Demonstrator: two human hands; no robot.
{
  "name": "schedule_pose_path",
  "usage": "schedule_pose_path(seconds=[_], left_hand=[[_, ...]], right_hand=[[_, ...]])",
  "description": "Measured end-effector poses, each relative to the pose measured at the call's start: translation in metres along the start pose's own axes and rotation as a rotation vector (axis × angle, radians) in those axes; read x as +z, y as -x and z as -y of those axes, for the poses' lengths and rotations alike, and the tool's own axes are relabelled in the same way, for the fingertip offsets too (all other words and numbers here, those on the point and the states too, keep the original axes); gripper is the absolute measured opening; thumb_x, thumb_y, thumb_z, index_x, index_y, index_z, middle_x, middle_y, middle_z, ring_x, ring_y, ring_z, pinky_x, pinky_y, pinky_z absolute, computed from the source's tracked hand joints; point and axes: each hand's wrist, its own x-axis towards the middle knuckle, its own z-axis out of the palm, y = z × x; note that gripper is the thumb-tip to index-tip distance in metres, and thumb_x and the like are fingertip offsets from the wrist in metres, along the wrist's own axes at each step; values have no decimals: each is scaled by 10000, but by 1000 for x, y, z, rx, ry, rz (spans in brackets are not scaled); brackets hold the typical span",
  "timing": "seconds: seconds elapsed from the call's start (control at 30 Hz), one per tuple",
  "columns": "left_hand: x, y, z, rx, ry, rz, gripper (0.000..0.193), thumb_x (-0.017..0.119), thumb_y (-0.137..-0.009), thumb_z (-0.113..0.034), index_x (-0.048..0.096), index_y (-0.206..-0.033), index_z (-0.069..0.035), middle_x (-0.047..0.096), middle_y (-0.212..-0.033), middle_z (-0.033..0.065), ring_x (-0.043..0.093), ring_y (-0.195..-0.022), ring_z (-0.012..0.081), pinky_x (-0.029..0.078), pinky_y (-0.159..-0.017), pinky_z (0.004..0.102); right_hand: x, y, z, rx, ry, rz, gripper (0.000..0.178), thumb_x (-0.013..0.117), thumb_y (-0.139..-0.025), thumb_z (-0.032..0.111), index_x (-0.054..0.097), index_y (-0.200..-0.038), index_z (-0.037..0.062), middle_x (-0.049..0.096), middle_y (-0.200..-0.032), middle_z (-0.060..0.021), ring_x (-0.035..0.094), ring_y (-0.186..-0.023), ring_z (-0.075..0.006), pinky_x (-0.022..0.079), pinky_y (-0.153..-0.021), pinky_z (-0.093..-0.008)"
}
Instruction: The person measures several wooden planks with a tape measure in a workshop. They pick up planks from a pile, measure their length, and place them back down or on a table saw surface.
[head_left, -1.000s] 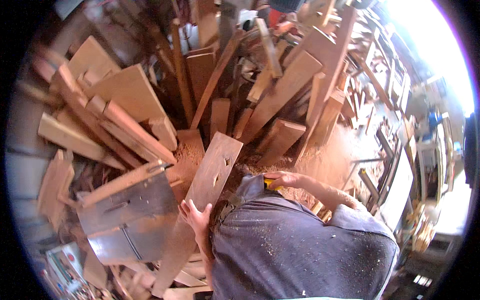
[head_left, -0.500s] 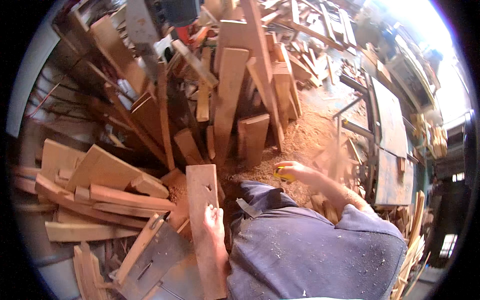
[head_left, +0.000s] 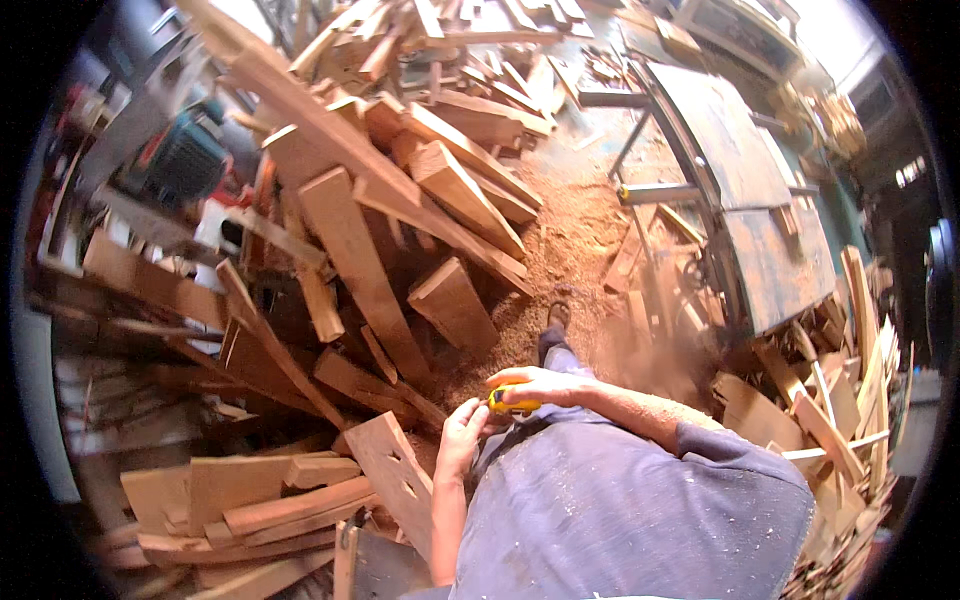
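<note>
A yellow and black tape measure (head_left: 514,398) is in my right hand (head_left: 548,386), its fingers wrapped over the case, in front of my waist. My left hand (head_left: 460,437) meets it from the left, fingertips pinched together at the end of the case. Whether any blade is drawn out is too small to tell. Beside my left forearm a flat reddish board (head_left: 392,472) with a dark knot hole stands tilted, its lower part hidden behind the arm.
Planks (head_left: 365,260) lean in a dense pile ahead and to the left. Stacked offcuts (head_left: 250,505) lie at lower left. Sawdust (head_left: 570,240) covers the floor ahead, where my foot (head_left: 558,315) shows. A saw table (head_left: 770,270) stands at right, with scrap wood (head_left: 790,400) below it.
My left hand has let go of the knotted board and come to the tape measure. My right hand has brought the tape measure left and nearer. The view has swung to the right.
</note>
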Motion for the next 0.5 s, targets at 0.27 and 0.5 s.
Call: schedule_pose_path(seconds=[0.27, 0.5], left_hand=[[133, -161, -59, -199, -102, 252, 273, 726, -936, -59, 650, -1190, 10, 704, -1063, 71, 680, -905, 144, 550, -777, 273], [292, -294, -163, 70, -124, 251, 136, 745, -912, -51, 686, -1032, -77, 682, -917, -19, 641, -765, 86, 547, -689, 251]], right_hand=[[-161, 59, 43, 17, 273, -132, 754, 664, -931, 425, 421, -1548, 66, 613, -1379, -101, 590, -1234, -211, 447, -1059, -329], [-282, 148, 74, -20, 172, -533, 750, 668, -882, 399, 459, -1531, 86, 520, -1481, -202, 476, -1394, -311, 362, -1170, -396]])
